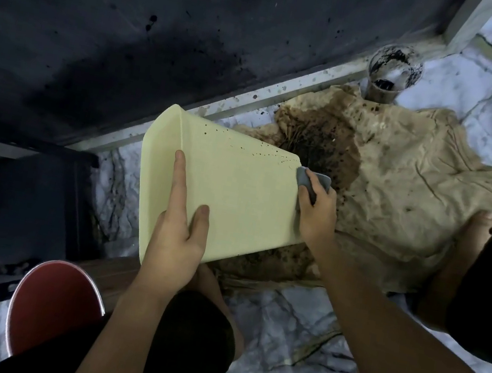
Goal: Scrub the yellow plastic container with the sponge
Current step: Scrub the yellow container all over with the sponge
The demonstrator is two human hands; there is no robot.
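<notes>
The yellow plastic container (232,184) is tilted on its side over the floor, its outer wall facing me, with dark specks near its far edge. My left hand (176,233) grips its near rim, index finger stretched along the wall and thumb on top. My right hand (315,211) holds a grey sponge (310,181) against the container's right end. The container's inside is hidden.
A stained beige cloth (400,192) covered in dark dirt is spread on the marble floor (296,325) under the container. A dirty clear cup (390,77) stands behind it by a dark wall. A red stool (52,307) is at lower left; my knees flank the work.
</notes>
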